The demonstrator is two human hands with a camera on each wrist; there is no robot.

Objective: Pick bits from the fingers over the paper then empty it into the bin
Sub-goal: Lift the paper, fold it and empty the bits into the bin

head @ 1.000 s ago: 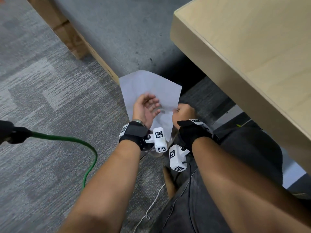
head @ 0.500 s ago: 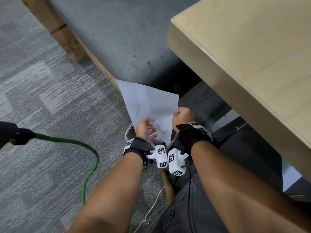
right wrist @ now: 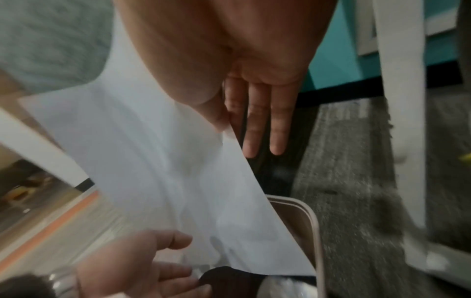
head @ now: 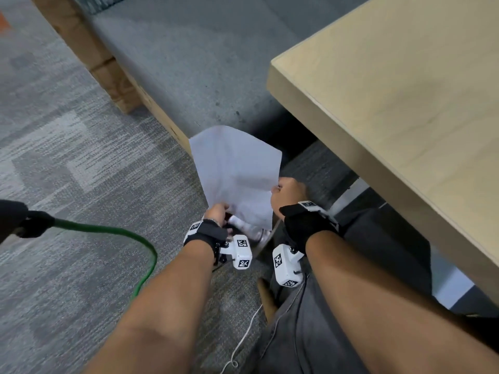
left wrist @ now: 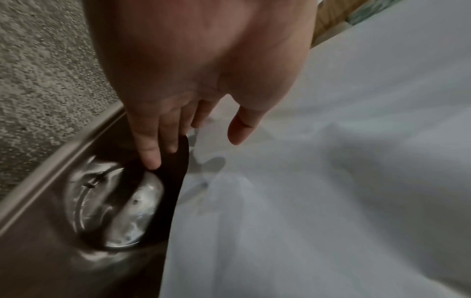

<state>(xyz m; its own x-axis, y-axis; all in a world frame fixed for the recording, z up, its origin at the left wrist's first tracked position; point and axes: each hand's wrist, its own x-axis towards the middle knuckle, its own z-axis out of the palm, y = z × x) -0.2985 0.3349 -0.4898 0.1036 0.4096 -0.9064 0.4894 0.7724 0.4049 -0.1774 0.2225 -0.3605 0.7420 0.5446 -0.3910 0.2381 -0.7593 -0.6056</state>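
A white sheet of paper (head: 237,171) is held tilted, its low corner pointing down into the bin (right wrist: 316,231), which is mostly hidden beneath it. My right hand (head: 286,193) pinches the sheet's right edge between thumb and forefinger, the other fingers (right wrist: 276,129) straight. My left hand (head: 216,211) is at the sheet's lower left edge over the bin, fingers (left wrist: 153,149) straight and thumb lying over the paper (left wrist: 331,181). A clear plastic bottle (left wrist: 114,201) lies inside the bin. No bits show on the paper.
A light wooden table (head: 391,117) overhangs at the right. A wood-framed grey platform (head: 189,63) stands behind the paper. A green cable (head: 121,233) curves over the carpet at left. My trousered leg (head: 310,333) and a white cord (head: 243,338) are below.
My left hand dropped from palm-up over the sheet to its lower left edge. The paper tipped steeper toward the bin while my right hand kept its pinch.
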